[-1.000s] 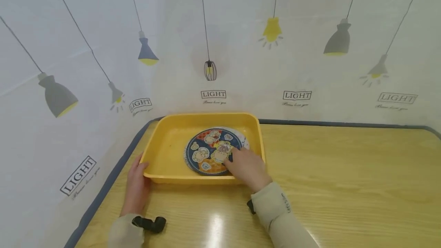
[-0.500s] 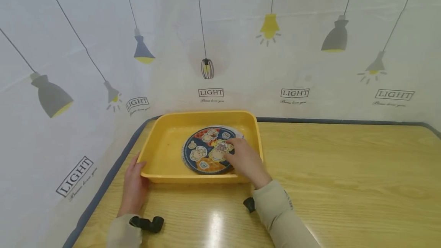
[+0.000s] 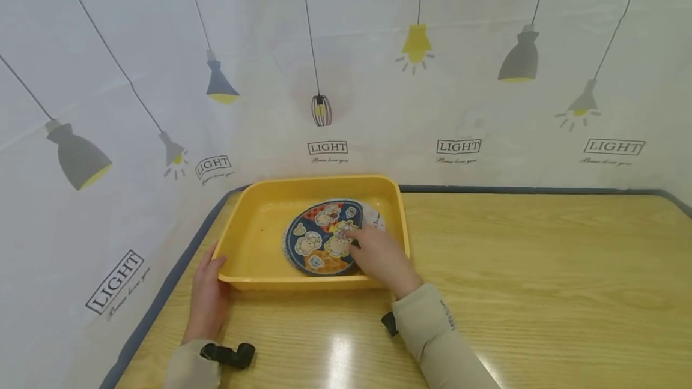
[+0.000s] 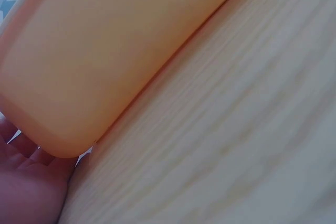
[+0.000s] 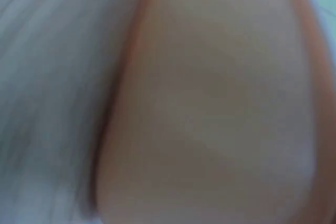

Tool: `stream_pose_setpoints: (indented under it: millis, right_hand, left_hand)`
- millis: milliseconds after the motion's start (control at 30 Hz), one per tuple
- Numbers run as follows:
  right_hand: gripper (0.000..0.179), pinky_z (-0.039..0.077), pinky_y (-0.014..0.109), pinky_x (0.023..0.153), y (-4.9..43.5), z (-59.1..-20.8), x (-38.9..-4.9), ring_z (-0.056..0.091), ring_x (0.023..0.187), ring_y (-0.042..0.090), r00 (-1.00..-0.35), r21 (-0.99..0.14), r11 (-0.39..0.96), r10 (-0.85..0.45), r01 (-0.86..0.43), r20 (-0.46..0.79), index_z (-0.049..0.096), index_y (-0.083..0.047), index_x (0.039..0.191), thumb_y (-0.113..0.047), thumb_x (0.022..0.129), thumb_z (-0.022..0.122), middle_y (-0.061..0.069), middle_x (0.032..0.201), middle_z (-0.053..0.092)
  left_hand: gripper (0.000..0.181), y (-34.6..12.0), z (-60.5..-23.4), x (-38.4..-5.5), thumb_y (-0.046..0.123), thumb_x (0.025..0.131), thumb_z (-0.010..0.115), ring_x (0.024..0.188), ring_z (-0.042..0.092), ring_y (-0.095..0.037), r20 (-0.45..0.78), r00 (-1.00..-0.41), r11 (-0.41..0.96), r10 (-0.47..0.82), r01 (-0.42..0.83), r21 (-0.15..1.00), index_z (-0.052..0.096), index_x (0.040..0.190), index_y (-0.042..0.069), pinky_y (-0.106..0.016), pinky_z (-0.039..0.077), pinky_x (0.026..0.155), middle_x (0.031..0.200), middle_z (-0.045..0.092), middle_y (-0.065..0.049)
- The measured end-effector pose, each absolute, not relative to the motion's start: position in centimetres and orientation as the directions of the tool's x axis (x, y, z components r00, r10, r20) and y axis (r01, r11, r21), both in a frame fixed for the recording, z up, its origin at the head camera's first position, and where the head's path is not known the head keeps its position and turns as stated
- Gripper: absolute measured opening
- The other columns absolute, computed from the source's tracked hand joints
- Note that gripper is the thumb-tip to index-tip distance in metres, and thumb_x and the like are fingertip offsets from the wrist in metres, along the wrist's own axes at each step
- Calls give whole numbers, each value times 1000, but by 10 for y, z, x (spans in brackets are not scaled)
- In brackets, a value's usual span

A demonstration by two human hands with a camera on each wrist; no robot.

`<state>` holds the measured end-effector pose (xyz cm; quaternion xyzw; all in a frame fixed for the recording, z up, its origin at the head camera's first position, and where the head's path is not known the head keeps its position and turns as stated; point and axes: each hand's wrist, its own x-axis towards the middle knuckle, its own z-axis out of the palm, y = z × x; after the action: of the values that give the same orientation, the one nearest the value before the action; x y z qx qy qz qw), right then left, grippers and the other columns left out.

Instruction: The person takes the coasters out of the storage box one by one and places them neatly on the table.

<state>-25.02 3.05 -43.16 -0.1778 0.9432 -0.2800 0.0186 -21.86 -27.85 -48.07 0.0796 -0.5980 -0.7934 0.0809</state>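
A yellow plastic tray (image 3: pixel 254 251) lies on the table in the head view. Inside it is a round mat (image 3: pixel 303 260), dark blue with orange patches and cartoon animals, on top of a whitish round piece (image 3: pixel 374 216) that shows at its right. My right hand (image 3: pixel 384 260) reaches over the tray's front right corner and pinches the mat's right part, which bends up. My left hand (image 3: pixel 208 293) grips the tray's front left corner, thumb over the rim. In the left wrist view its fingers (image 4: pixel 44 156) curl against the tray's outer wall (image 4: pixel 105 51). The right wrist view is blurred.
The wooden table (image 3: pixel 540 287) extends to the right, with a dark edge strip (image 3: pixel 486 189) along the back and left. Behind it, a pale wall covering (image 3: pixel 367 89) printed with lamps meets the table close to the tray.
My right hand has shifted on the mat, whose right side now bends up and bares more of the whitish piece below. My left hand stays at the tray corner.
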Motion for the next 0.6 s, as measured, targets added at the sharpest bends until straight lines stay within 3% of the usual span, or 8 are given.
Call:
stream_pose_setpoints:
  millis: [67, 267, 600]
  right_hand:
    - [30, 43, 31, 62, 29, -432, -247, 53, 76, 13, -934, -471, 815, -353, -337, 56, 61, -14, 115, -22, 88, 52, 4, 109, 60]
    - [28, 40, 26, 52, 27, -432, -245, 50, 65, 10, -941, -449, 834, -336, -322, 52, 62, -14, 114, -20, 88, 53, 2, 102, 62]
    - [25, 40, 25, 52, 25, -431, -245, 51, 62, 11, -964, -543, 801, -254, -252, 72, 64, -12, 110, -17, 90, 48, 1, 99, 63]
  left_hand:
    - [47, -278, -480, -218, 20, 95, 39, 124, 30, -25, -33, -974, -275, -225, 31, 961, 28, 140, 16, -24, 36, 92, 140, 27, -6]
    - [47, -277, -480, -217, 22, 95, 39, 125, 30, -24, -44, -973, -270, -225, 19, 963, 28, 140, 16, -25, 34, 94, 141, 26, -6]
    - [47, -278, -480, -217, 21, 94, 40, 125, 29, -25, -38, -973, -288, -227, 30, 957, 28, 140, 16, -25, 34, 94, 140, 27, -5]
